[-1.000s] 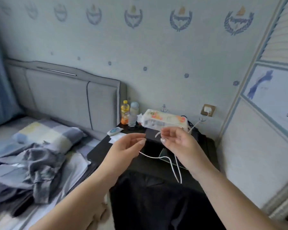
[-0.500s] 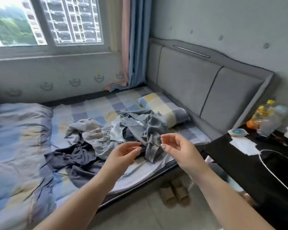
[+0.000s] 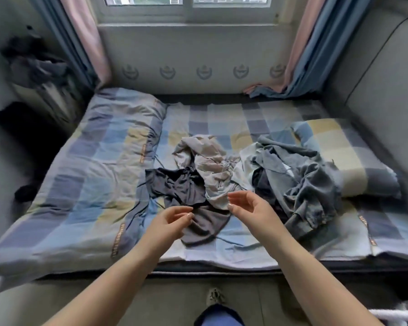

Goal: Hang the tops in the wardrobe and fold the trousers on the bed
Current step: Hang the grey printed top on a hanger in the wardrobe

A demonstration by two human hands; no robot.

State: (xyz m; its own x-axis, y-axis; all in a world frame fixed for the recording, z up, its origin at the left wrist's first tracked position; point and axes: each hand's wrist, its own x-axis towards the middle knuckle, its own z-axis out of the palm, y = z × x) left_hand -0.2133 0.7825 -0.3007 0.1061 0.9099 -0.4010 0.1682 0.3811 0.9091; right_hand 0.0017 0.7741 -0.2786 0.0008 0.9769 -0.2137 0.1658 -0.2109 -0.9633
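A heap of crumpled clothes lies in the middle of the bed (image 3: pixel 198 118). It holds a dark navy garment (image 3: pixel 177 187), a dark grey piece (image 3: pixel 205 224) nearest me, a pale beige-grey garment (image 3: pixel 207 161) and a grey-blue garment (image 3: pixel 302 184) on the right. My left hand (image 3: pixel 172 220) hovers over the dark grey piece, fingers loosely curled, holding nothing. Over the edge of the beige garment my right hand (image 3: pixel 247 205) hangs the same way, empty. Both hands are a little apart from each other.
A folded checked quilt (image 3: pixel 85 175) covers the bed's left half and a checked pillow (image 3: pixel 339 151) lies at the right by the grey padded headboard (image 3: pixel 382 85). Curtains (image 3: pixel 299 55) hang beside the window. Dark clothes (image 3: pixel 35 64) pile at the far left. My shoe (image 3: pixel 214 300) stands on the floor.
My view has swung left from the bedside table to face the bed squarely. The white cable I held one second ago has left my hands, which now hover over the clothes.
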